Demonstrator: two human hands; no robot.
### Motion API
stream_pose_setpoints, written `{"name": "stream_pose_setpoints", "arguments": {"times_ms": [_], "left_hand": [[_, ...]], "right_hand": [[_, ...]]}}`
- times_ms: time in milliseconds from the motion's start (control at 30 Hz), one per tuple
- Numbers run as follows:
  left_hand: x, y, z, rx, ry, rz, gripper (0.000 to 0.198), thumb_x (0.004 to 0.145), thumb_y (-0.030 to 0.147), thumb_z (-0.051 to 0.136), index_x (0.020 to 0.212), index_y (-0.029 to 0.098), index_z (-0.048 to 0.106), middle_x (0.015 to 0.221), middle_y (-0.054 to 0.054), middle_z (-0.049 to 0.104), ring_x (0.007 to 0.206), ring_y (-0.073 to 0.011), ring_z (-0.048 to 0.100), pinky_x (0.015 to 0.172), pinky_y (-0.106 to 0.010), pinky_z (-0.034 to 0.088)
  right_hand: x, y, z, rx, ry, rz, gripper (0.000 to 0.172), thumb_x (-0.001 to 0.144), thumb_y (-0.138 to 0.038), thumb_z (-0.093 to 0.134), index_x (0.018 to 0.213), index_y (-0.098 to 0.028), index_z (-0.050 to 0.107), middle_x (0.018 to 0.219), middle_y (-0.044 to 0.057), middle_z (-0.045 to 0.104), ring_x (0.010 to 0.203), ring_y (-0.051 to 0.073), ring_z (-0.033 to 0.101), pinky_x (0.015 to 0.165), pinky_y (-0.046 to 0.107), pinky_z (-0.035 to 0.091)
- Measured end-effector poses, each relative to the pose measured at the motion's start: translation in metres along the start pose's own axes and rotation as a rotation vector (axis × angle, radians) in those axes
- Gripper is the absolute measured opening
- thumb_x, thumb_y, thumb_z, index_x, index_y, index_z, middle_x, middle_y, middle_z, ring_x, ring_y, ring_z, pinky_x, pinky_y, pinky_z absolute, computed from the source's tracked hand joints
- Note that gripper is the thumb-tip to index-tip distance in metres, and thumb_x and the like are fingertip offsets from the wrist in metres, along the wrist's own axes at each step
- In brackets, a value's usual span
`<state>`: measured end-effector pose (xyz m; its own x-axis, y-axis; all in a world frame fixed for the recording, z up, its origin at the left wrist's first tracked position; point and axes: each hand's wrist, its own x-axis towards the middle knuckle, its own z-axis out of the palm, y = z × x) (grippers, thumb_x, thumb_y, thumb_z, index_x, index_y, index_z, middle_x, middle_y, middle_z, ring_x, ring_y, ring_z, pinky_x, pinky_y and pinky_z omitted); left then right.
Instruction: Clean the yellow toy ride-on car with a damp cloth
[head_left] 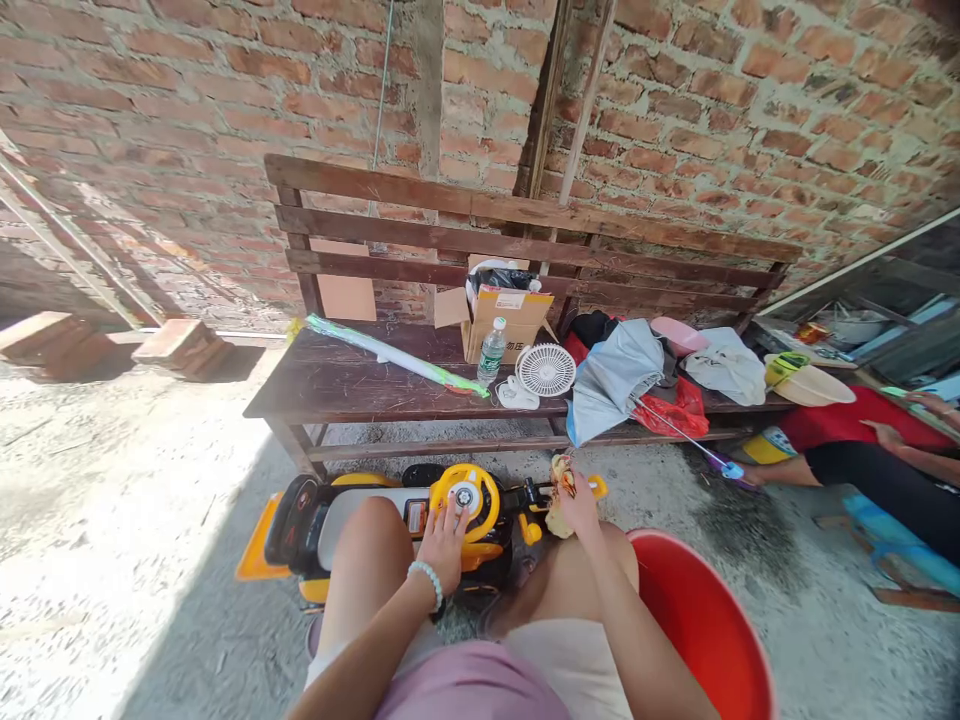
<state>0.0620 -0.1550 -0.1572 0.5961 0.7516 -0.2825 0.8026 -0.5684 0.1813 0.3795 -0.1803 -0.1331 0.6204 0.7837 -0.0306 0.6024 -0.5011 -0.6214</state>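
Observation:
My left hand (444, 540), with a beaded bracelet at the wrist, lies with fingers spread on the yellow steering wheel (491, 500) of a yellow and black ride-on toy (330, 525). The toy stands on the ground in front of my knees. Farther right, my right hand (579, 508) is wrapped round a pale, crumpled item (558, 520) with red and brown bits, held above my right knee near the toy's front end. Exactly what this item is cannot be made out.
A wooden bench (337, 375) holds a bottle (492, 352), white fan (546, 370), cardboard box (506, 320) and silver umbrella (619, 375). A red tub (697, 620) stands right of my legs. Another person's leg (862, 478) is at the far right.

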Motion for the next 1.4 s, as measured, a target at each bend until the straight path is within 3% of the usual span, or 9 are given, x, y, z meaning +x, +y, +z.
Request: {"name": "stream_pose_setpoints", "arguments": {"times_ms": [133,267,533,700,767,967,1067,1267,1400], "left_hand": [[0.0,-0.003,0.004,0.008,-0.028,-0.006,0.089,0.092,0.025,0.06,0.174,0.014,0.027,0.182,-0.023,0.006,0.169,-0.0387,0.017,0.136,-0.059,0.014],[0.001,-0.007,0.008,-0.007,-0.012,-0.017,0.092,0.089,0.025,0.062,0.174,0.016,0.028,0.182,-0.022,0.004,0.17,-0.037,0.015,0.137,-0.056,0.013],[-0.004,-0.008,-0.001,-0.02,-0.039,-0.015,0.092,0.087,0.013,0.053,0.174,0.015,0.024,0.182,-0.02,0.004,0.17,-0.0371,0.014,0.136,-0.059,0.015],[-0.012,-0.003,-0.018,0.014,-0.047,-0.019,0.089,0.087,0.006,0.047,0.174,0.013,0.026,0.182,-0.021,0.008,0.169,-0.0343,0.017,0.136,-0.056,0.018],[-0.012,-0.003,-0.023,0.003,-0.062,-0.024,0.088,0.088,0.006,0.047,0.174,0.013,0.027,0.182,-0.021,0.007,0.169,-0.0335,0.018,0.136,-0.055,0.017],[-0.011,-0.003,-0.031,0.022,-0.105,-0.024,0.092,0.085,0.003,0.049,0.174,0.014,0.026,0.183,-0.02,0.005,0.169,-0.0322,0.019,0.137,-0.051,0.016],[-0.01,-0.003,-0.027,-0.001,-0.084,-0.029,0.091,0.086,0.003,0.047,0.174,0.014,0.027,0.182,-0.019,0.005,0.169,-0.0331,0.018,0.137,-0.052,0.015],[-0.009,-0.002,-0.021,-0.004,-0.041,-0.04,0.088,0.088,0.004,0.045,0.174,0.016,0.029,0.183,-0.017,0.007,0.169,-0.034,0.02,0.137,-0.053,0.015],[-0.007,-0.002,-0.031,0.019,-0.093,-0.028,0.091,0.086,0.005,0.048,0.174,0.016,0.028,0.183,-0.019,0.008,0.167,-0.0354,0.026,0.136,-0.055,0.018]], "right_hand": [[0.005,-0.027,0.011,-0.342,-0.214,-0.179,0.059,0.086,-0.007,0.052,0.139,-0.024,0.073,0.155,0.007,0.064,0.132,0.029,0.059,0.115,0.039,0.043],[-0.004,-0.035,0.012,-0.56,-0.284,-0.217,0.063,0.094,-0.008,0.046,0.149,-0.028,0.067,0.159,0.003,0.059,0.127,0.028,0.056,0.106,0.034,0.044],[-0.02,-0.032,0.012,-0.567,-0.254,-0.152,0.066,0.094,-0.008,0.044,0.156,-0.024,0.061,0.167,0.007,0.051,0.136,0.03,0.052,0.11,0.037,0.045],[-0.034,-0.022,0.007,-0.589,-0.264,-0.251,0.069,0.095,-0.011,0.047,0.162,-0.022,0.054,0.168,0.007,0.05,0.137,0.029,0.054,0.116,0.036,0.042],[-0.023,-0.017,-0.007,-0.647,-0.273,-0.217,0.065,0.097,-0.009,0.043,0.159,-0.022,0.057,0.163,0.01,0.055,0.135,0.029,0.055,0.111,0.036,0.045],[0.031,-0.01,-0.042,-0.723,-0.257,0.133,0.048,0.099,-0.011,0.047,0.141,-0.017,0.07,0.145,0.019,0.064,0.127,0.03,0.063,0.1,0.036,0.049],[0.023,-0.013,-0.032,-0.692,-0.247,0.091,0.051,0.097,-0.01,0.051,0.143,-0.018,0.07,0.148,0.019,0.063,0.127,0.032,0.063,0.104,0.038,0.048],[-0.031,-0.017,0.004,-0.498,-0.273,-0.154,0.073,0.093,-0.012,0.05,0.165,-0.025,0.05,0.167,0.009,0.049,0.14,0.028,0.053,0.119,0.037,0.041],[-0.034,-0.023,0.003,-0.452,-0.318,-0.127,0.073,0.094,-0.014,0.048,0.166,-0.021,0.048,0.17,0.011,0.045,0.142,0.03,0.051,0.118,0.038,0.045]]}}
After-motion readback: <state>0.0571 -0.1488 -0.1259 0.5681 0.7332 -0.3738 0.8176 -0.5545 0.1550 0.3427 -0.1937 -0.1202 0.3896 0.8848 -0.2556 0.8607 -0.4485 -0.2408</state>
